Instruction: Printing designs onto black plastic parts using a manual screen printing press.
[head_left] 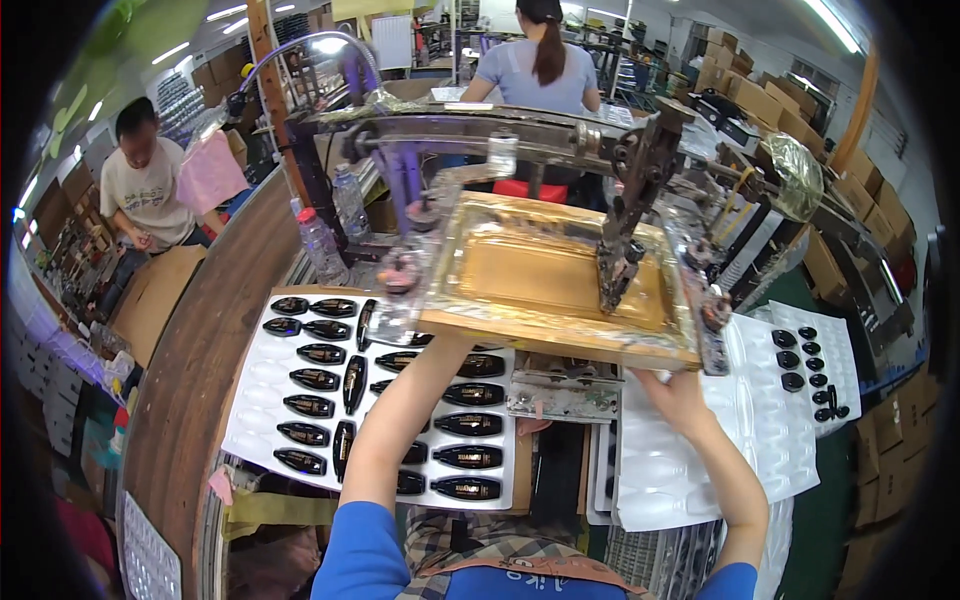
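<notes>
In front of me a wooden screen-printing frame [560, 345] with a gold-coloured screen [530, 270] is held in a metal press, somewhat blurred. A dark squeegee holder [622, 260] comes down onto the screen's right part. My left forearm [400, 410] reaches up to the frame's front edge, and the hand is hidden beneath it. My right hand [678, 400] is at the frame's front right corner, its fingers mostly covered by the frame. Between my arms, under the frame, sits a worn metal printing bed [565, 398]. What either hand holds, if anything, does not show.
At left a white moulded tray [262, 415] carries several glossy black oval pieces with gold print. White trays [680, 480] are stacked at right, and another tray holds black parts [790, 360]. Bottles [320, 245] stand beside the press. Two people work farther off; cartons [750, 95] are piled behind.
</notes>
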